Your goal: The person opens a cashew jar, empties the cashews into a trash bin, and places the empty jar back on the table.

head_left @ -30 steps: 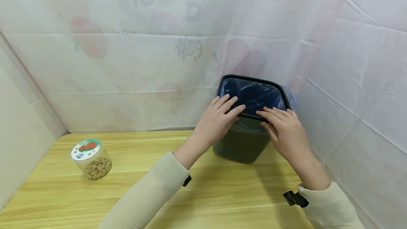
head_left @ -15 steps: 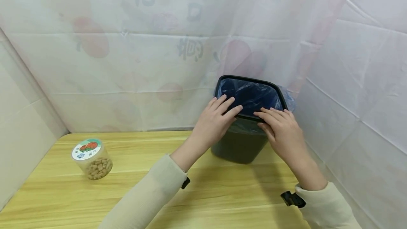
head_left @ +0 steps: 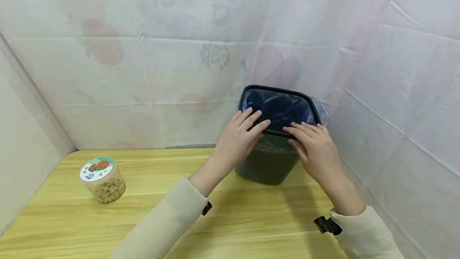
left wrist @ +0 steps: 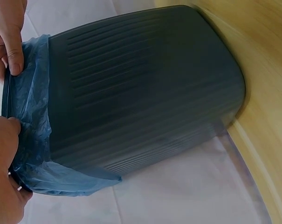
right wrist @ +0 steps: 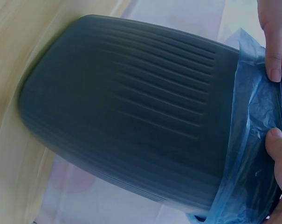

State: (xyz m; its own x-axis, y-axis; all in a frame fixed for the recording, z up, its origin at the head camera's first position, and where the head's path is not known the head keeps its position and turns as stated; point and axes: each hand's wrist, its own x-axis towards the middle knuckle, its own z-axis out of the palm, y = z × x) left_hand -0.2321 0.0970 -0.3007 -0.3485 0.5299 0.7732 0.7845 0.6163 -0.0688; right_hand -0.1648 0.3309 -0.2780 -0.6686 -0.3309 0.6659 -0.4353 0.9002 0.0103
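Note:
A dark grey trash can with a black rim stands on the wooden table, right of the middle. A thin blue trash bag lines it and folds down outside over the rim. My left hand grips the near left of the rim, fingers over the inside, thumb outside. The near right of the rim is held the same way by my right hand. Both wrist views show the ribbed side of the can and the thumbs pressing the blue bag. The bottom inside the can is hidden.
A clear jar of tan, nut-like pieces with a printed lid stands at the left of the wooden table. A printed curtain hangs behind. Another white sheet closes the right side, close to the can.
The trash can has slid slightly left, with both hands moving along on its rim. Their grip looks the same. The jar has hardly shifted in view.

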